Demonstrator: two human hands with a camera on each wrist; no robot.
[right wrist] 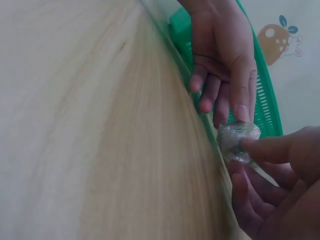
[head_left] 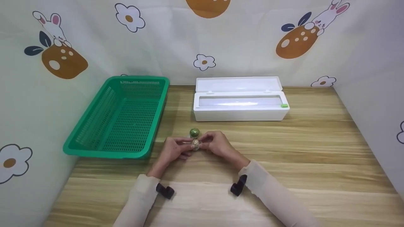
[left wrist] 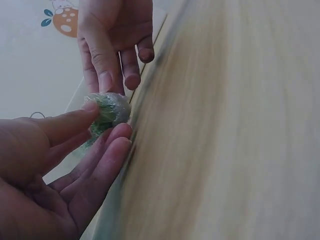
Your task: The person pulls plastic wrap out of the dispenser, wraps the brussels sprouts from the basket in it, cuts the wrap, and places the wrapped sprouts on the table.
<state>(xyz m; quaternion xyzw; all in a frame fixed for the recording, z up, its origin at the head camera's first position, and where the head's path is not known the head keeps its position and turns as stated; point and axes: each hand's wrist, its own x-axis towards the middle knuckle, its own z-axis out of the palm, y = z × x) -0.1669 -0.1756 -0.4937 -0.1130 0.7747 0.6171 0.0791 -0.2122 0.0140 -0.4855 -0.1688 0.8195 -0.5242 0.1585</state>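
Observation:
Both hands pinch a small round bundle (head_left: 196,144) in clear crinkled film, at the middle of the table. My left hand (head_left: 173,148) holds it from the left between thumb and fingers, and my right hand (head_left: 219,144) grips the opposite side. In the left wrist view the film-covered bundle (left wrist: 117,107) looks whitish with green beside it; what is inside cannot be made out. Just beyond the fingers sits a shiny green ball (head_left: 194,132). The right wrist view shows the bundle (right wrist: 236,140) under the right thumb, with the left thumb touching its far side.
A green plastic basket (head_left: 154,126) with slotted walls stands at the left. Behind the hands lies a white cling film dispenser (head_left: 240,115), its lid raised, with a green slider (head_left: 284,105) at its right end. A patterned cloth (head_left: 170,41) hangs behind the wooden table (head_left: 315,142).

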